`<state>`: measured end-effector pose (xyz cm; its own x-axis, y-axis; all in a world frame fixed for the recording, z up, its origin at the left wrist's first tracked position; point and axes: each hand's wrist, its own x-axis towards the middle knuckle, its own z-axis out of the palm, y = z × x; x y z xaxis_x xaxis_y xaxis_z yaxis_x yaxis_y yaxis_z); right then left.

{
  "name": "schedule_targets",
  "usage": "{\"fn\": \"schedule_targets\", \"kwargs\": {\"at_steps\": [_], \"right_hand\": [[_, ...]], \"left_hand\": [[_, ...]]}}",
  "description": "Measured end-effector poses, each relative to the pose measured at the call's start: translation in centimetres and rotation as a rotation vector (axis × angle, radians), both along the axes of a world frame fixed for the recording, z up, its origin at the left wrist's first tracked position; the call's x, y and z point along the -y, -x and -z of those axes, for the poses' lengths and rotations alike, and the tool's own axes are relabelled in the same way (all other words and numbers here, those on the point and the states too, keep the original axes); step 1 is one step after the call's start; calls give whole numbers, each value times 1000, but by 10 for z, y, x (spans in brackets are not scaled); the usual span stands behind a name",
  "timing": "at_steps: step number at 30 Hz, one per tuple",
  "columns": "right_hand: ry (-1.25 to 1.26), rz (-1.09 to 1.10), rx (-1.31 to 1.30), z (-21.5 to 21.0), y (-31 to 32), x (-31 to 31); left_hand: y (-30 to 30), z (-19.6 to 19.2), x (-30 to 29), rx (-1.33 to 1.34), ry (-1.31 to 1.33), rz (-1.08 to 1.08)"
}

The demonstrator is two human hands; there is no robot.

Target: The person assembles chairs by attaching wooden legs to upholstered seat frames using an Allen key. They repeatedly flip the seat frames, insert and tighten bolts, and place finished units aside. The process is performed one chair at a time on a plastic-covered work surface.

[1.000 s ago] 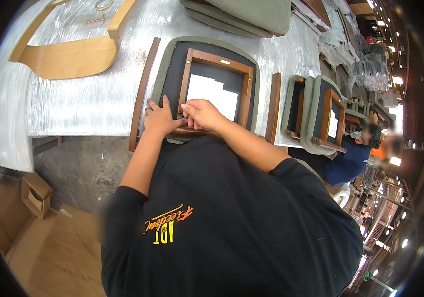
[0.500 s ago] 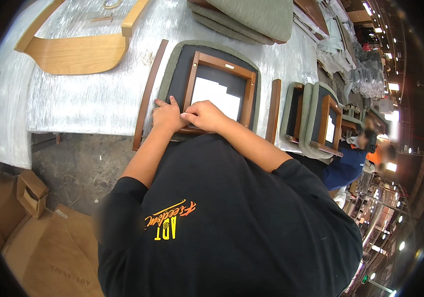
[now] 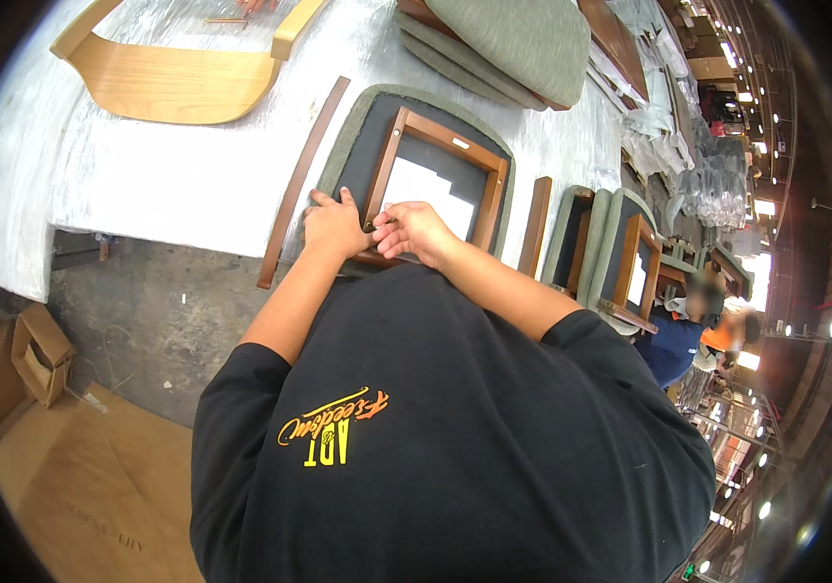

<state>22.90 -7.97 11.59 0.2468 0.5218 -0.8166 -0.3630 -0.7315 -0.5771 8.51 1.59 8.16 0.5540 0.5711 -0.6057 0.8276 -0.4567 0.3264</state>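
Observation:
A grey-green upholstered seat [image 3: 346, 141] lies underside up on the wrapped table in front of me. A brown wooden frame [image 3: 450, 138] sits on its black underside, around a white patch [image 3: 424, 194]. My left hand [image 3: 334, 229] rests with its fingers spread at the near left corner of the seat and frame. Beside it, at the same corner, my right hand [image 3: 420, 236] has its fingers curled and thumb drawn in. Whatever is between those fingertips is too small to make out.
Brown wooden strips flank the seat, one at left [image 3: 304, 185] and one at right [image 3: 535, 228]. A pale curved wooden piece [image 3: 178, 83] lies far left. Stacked cushions [image 3: 513, 44] stand behind. More framed seats [image 3: 620, 253] and a co-worker [image 3: 670, 345] are at right; cardboard [image 3: 95, 476] lies lower left.
My right hand has turned, its fingers fanning out more at the corner. My left hand stays there. The view has shifted slightly, and part of another hand appears at the top left.

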Motion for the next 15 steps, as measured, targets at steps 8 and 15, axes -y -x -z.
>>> {"fn": "schedule_targets", "kwargs": {"at_steps": [8,15], "right_hand": [[-454,-1223,1070,-1,12,-3],[-443,-1049,1032,-10,0,-12]], "left_hand": [[1,27,4,49,-92,4],[3,18,1,73,1,-27]]}}
